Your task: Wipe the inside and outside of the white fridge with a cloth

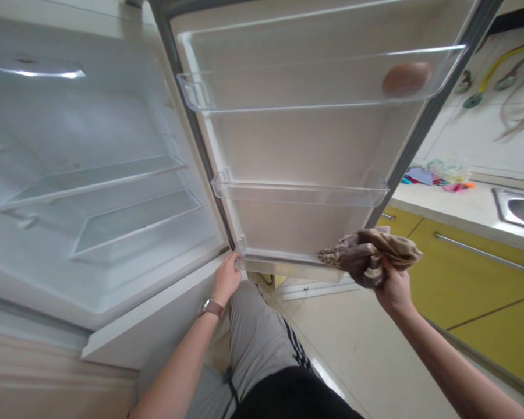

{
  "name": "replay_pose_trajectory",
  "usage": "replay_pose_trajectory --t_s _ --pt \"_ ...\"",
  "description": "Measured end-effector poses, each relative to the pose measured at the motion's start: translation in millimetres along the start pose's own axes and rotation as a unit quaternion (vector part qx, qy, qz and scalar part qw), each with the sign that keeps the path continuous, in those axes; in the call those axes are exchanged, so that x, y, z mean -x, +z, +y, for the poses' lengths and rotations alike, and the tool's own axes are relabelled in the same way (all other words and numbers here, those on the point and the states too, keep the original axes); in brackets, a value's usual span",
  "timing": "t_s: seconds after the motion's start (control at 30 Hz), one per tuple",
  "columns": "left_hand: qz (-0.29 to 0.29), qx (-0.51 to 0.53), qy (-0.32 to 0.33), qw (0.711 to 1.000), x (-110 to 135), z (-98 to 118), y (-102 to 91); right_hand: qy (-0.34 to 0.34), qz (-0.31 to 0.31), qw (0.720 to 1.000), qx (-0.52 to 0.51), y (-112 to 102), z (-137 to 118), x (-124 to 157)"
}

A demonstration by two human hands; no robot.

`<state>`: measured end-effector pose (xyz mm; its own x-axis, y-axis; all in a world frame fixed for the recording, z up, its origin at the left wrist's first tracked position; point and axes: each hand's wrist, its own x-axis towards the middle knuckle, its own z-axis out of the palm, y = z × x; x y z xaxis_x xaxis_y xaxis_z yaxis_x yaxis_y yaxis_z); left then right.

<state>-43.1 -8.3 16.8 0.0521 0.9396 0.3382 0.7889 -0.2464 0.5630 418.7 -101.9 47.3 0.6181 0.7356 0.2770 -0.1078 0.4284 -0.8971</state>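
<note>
A crumpled brown patterned cloth (pixel 362 256) is bunched in my right hand (pixel 395 288), in front of the lower outer corner of the open fridge door (pixel 297 139). My left hand (pixel 227 276), with a watch on its wrist, has its fingers curled on the left end of the bottom clear door bin (pixel 288 267), near the hinge side. Higher on the door are a middle clear bin (pixel 297 194) and a top clear bin (pixel 288 93). A brown egg-like object (pixel 406 80) lies in the top bin's right end.
On the left is the lit fridge interior (pixel 91 128) with glass shelves (pixel 140 218). Yellow cabinets (pixel 475 279) stand at right under a counter (pixel 458 203) with a sink (pixel 521 206) and colourful bags (pixel 436 174). Hoses (pixel 493 73) hang on the wall. My legs are below the door.
</note>
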Motion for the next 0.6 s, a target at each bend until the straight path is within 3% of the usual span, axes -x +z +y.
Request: replay_pose_trajectory --t_s 0.13,0.23,0.3,0.47,0.53,0.6 --pt "0.002 0.002 -0.004 1.000 1 1 -1.5 0.170 -0.038 0.981 -0.089 -55 12 0" --pt "0.003 -0.003 -0.005 1.000 2 1 -3.6 0.245 -0.058 0.962 -0.103 -91 33 18" --pt "0.002 -0.007 -0.006 1.000 2 0 -4.9 0.310 -0.070 0.941 -0.115 -103 48 37" --pt "-0.002 -0.011 -0.012 1.000 3 -3 -7.3 0.521 -0.085 0.836 -0.150 -92 77 84" --pt "-0.003 -0.013 -0.018 1.000 3 -4 -8.3 0.571 -0.080 0.801 -0.162 -81 84 95" --pt "-0.004 -0.014 -0.024 1.000 4 -4 -9.3 0.586 -0.078 0.786 -0.180 -72 89 103"
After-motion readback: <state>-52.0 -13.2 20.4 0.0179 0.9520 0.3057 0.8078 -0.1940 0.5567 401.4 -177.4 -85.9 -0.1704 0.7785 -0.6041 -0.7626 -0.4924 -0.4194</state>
